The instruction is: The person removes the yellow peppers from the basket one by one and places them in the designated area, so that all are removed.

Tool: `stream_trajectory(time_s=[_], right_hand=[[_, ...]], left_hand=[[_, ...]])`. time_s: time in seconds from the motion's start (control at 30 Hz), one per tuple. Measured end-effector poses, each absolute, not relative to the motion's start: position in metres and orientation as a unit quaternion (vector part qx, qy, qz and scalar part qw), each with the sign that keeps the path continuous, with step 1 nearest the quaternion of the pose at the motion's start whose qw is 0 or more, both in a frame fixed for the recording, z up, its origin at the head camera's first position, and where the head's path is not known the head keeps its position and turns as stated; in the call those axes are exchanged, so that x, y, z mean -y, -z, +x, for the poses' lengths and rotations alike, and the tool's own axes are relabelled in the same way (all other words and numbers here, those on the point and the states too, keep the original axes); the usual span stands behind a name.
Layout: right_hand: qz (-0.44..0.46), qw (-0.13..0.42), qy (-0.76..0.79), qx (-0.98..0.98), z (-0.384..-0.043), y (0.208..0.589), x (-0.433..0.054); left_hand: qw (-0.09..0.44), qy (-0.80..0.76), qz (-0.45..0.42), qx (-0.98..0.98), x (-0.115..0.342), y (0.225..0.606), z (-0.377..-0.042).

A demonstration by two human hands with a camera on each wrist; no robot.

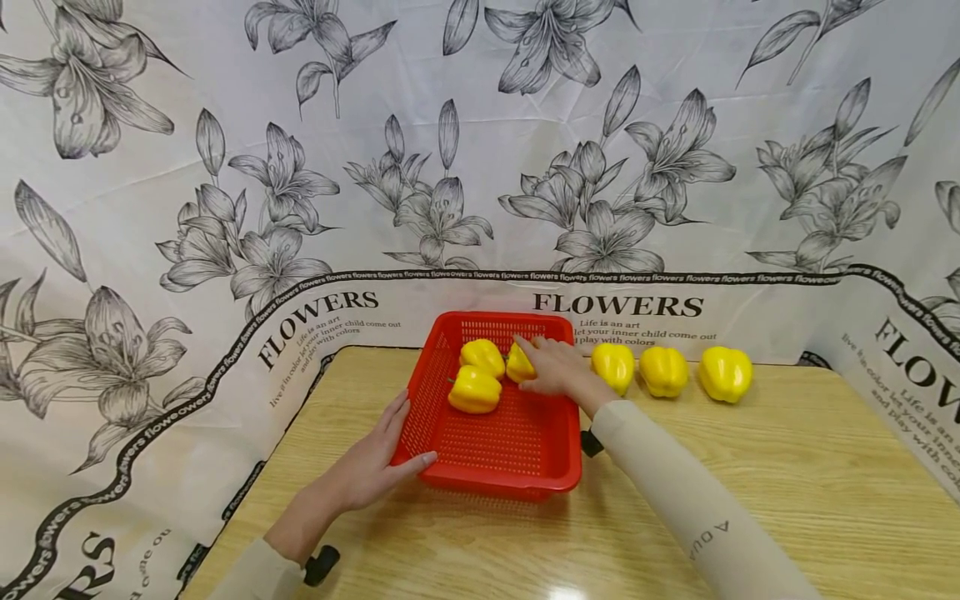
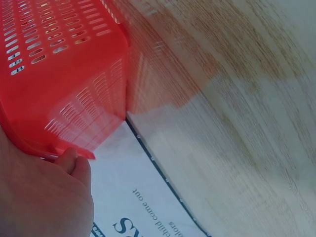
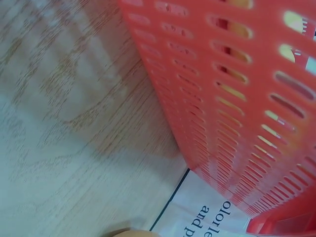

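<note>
A red perforated plastic basket stands on the wooden table, tipped slightly in view. My left hand grips its left rim near the front corner, thumb along the front edge; in the left wrist view the fingertips curl at the rim. Inside the basket, my right hand holds a yellow bell pepper from above, its fingers covering part of it. Two more yellow peppers lie beside it, one at the back and one in front. The right wrist view shows mainly the basket's slotted side wall.
Right of the basket, three yellow peppers stand in a row along the table's back edge: the nearest, the middle and the far right. A flower-printed cloth hangs behind the wooden table and along its sides.
</note>
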State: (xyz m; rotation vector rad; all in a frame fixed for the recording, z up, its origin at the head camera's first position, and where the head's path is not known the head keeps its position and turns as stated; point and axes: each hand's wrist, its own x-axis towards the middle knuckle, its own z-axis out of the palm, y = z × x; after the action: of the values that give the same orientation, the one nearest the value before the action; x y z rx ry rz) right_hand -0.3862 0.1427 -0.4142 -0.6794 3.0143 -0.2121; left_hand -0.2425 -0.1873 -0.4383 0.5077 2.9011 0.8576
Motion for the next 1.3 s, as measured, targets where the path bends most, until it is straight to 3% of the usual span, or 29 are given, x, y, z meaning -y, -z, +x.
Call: stream_trajectory(time_s=[0.47,1.3], right_hand=[[-0.236,0.006,0.000,-0.972,-0.3857,0.4175,-0.1392],[-0.243,-0.027,0.080,-0.966,-0.3865,0.4187,-0.1431]], left_hand=[[0.032,-0.265,0.170,-0.948,0.1877,0.4400,-0.2412],[0.027,-0.270,0.172,-0.947,0.1866,0.4404,-0.2411]])
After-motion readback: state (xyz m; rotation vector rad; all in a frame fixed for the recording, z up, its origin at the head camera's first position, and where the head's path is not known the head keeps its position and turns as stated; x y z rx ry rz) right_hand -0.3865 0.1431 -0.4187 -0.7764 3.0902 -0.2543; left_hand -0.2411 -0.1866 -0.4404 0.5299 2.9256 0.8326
